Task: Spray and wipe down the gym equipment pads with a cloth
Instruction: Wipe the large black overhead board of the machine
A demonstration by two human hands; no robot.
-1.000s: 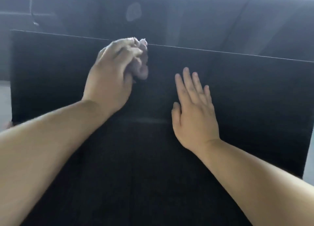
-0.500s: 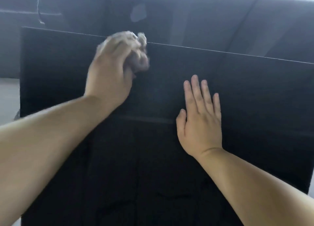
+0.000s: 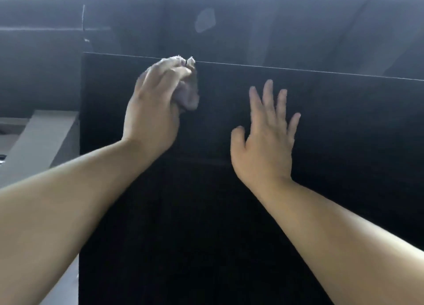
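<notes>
While the left hand (image 3: 151,114) bunches the cloth (image 3: 189,97) at the top edge of the pad (image 3: 344,132), the right hand (image 3: 263,150) sits lower and to the right on the same black face. Left fingers (image 3: 169,72) are curled tight over the cloth, back of the hand toward the camera. The grey wad bulges out on the right side of the hand, and a frayed pale tip pokes just above the pad's thin top seam. So the cloth is up against the pad's upper part, left of centre.

Over on the right, the fingers (image 3: 267,93) are straight and fanned apart, thumb out to the left, all pointing up the pad. Palm faces the surface, but whether it's pressing or just off it, can't tell, because the hand is blurred. The hands are near each other but apart, with a strip of bare pad between them. Both forearms come in bare from the bottom corners.

Behind the pad there's a grey padded wall (image 3: 286,24), with a pale patch (image 3: 205,20) above the cloth. Off to the left, a grey ledge (image 3: 46,139) slopes down beside the pad's straight left edge.
</notes>
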